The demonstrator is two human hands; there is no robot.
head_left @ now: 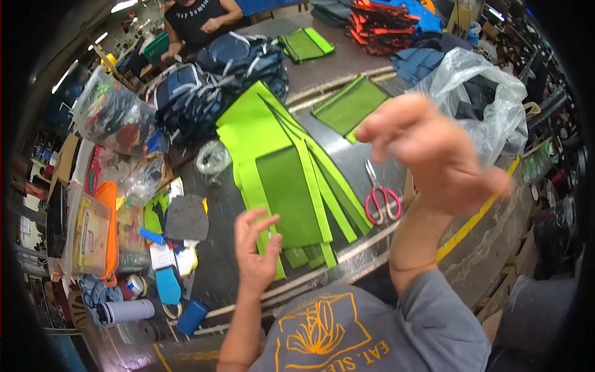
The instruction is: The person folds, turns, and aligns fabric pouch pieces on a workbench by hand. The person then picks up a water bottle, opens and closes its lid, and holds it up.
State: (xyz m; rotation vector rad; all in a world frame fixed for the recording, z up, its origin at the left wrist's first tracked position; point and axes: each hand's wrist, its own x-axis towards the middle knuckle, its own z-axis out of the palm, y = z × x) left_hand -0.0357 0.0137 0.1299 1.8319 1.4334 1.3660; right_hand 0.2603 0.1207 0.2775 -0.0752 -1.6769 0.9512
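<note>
My left hand (257, 251) is at the near left edge of a stack of bright green fabric panels (282, 192), its fingers apart and holding nothing. The top panel has a darker mesh middle with lime strips along its sides. Raised above the right side of the table, my right hand (437, 149) is blurred, with fingers apart and nothing visible in it. Scissors with pink-red handles (383, 204) lie on the table below that hand, right of the stack. Another green mesh panel (350, 105) lies flat beyond the stack, left of my right hand.
Dark blue sewn pieces (223, 74) are heaped at the back left, near a person in a black sleeveless top (195, 18). Clear plastic bags (474, 80) stand at the right. Orange-red pieces (381, 28) are piled behind. A lavender bottle (127, 311) lies at the lower left.
</note>
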